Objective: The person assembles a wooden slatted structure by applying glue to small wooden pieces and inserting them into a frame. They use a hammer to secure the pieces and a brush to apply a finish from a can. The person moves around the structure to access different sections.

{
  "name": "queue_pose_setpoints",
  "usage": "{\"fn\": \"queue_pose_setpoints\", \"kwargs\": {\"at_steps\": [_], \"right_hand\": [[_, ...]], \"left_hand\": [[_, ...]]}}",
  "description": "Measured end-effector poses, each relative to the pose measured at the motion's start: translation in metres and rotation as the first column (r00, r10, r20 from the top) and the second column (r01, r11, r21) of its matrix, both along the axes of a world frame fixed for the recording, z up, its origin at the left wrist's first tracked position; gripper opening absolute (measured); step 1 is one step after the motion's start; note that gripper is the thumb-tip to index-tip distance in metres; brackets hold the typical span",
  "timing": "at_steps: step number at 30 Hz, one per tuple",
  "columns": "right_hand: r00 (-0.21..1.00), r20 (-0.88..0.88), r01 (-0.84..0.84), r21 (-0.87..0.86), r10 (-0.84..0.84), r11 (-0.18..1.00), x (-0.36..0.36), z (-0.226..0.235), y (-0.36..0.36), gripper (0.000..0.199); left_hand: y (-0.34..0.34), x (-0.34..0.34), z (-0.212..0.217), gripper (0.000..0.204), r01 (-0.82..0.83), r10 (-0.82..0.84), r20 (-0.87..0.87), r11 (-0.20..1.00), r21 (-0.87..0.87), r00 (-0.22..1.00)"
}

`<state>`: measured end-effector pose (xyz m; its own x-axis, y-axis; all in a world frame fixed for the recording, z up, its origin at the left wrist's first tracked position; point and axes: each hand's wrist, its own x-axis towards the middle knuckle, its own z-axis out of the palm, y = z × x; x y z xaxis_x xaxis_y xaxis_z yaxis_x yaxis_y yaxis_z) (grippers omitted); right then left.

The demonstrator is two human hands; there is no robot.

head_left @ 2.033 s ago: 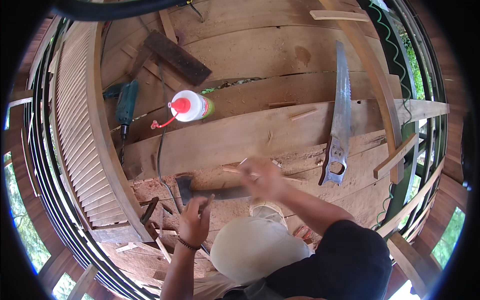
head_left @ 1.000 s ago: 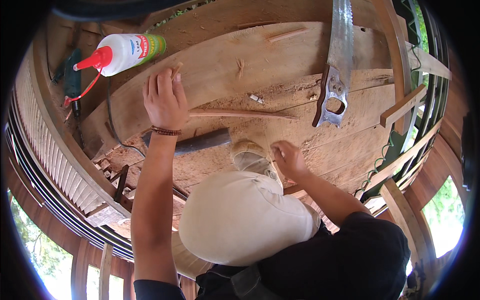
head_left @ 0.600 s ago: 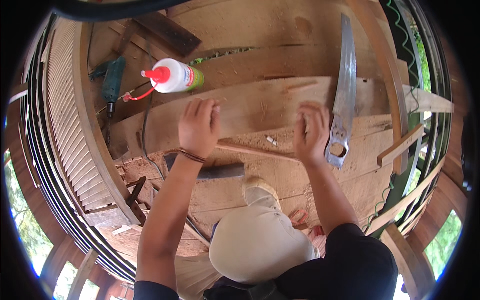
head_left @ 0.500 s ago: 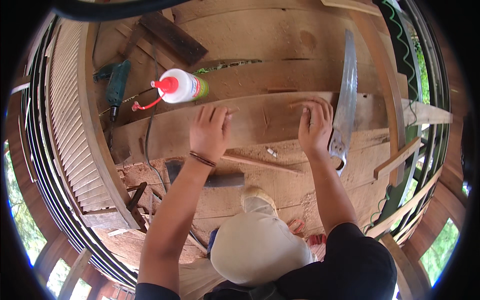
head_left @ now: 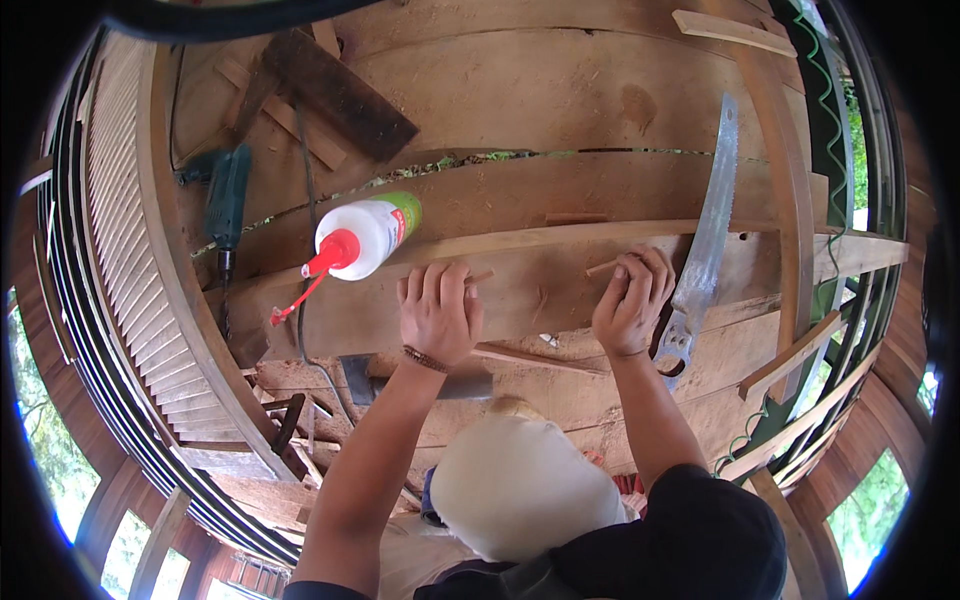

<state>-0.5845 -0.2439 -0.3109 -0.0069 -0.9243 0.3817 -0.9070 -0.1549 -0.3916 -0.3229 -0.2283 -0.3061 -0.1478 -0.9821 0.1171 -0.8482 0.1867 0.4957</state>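
My left hand [head_left: 440,315] is closed on a short, thin wooden peg [head_left: 480,275], whose tip sticks out past the thumb. Farther right, my right hand [head_left: 635,295] pinches another wooden peg [head_left: 602,267], pointing left toward the first. Both hands are over a long brown plank [head_left: 540,300] that runs across in front of me. Just beyond my left hand is a white glue bottle [head_left: 365,240] with a red cap and a dangling red stopper. To the right of my right hand, a handsaw [head_left: 705,245] rests across the plank, its handle toward me.
A green power drill [head_left: 228,205] lies at the left beside a slatted wooden panel [head_left: 135,270]. Dark board pieces [head_left: 340,95] lie at the far left. A hammer-like tool [head_left: 440,386] and a thin strip [head_left: 540,358] lie on the near side of the plank. Sawdust covers the boards.
The scene sits lower in the picture as the view has tilted. Both hands have turned slightly, so the pegs in their fingers show more clearly. Bottle and saw stay beside them.
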Motion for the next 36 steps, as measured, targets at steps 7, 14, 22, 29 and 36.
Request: {"fn": "queue_pose_setpoints", "kwargs": {"at_steps": [7, 14, 22, 29, 36], "right_hand": [[0.999, 0.032, -0.037, -0.057, 0.039, 0.998, 0.0, -0.002, 0.0, 0.017], [0.979, 0.069, -0.182, -0.129, 0.191, 0.975, 0.02, 0.008, 0.008, 0.022], [0.84, 0.272, -0.492, 0.017, 0.47, 0.87, 0.137, 0.013, 0.054, 0.014], [0.91, -0.064, -0.406, 0.067, 0.41, 0.912, 0.153, -0.004, 0.052, 0.018], [0.823, 0.187, -0.557, 0.081, 0.536, 0.827, 0.184, 0.045, 0.066, 0.017]], "left_hand": [[-0.002, 0.0, -0.005, 0.024, -0.023, 0.021, -0.05, 0.999, -0.047, 0.999], [0.016, 0.018, 0.02, 0.015, -0.129, 0.228, -0.452, 0.962, 0.239, 0.862], [0.17, 0.121, 0.127, 0.014, 0.04, 0.446, -0.642, 0.802, 0.596, 0.623], [0.329, 0.27, 0.215, 0.012, -0.263, 0.551, -0.469, 0.795, 0.546, 0.69], [0.435, 0.278, 0.254, 0.018, -0.677, 0.726, -0.668, 0.575, 0.46, 0.163]]}}
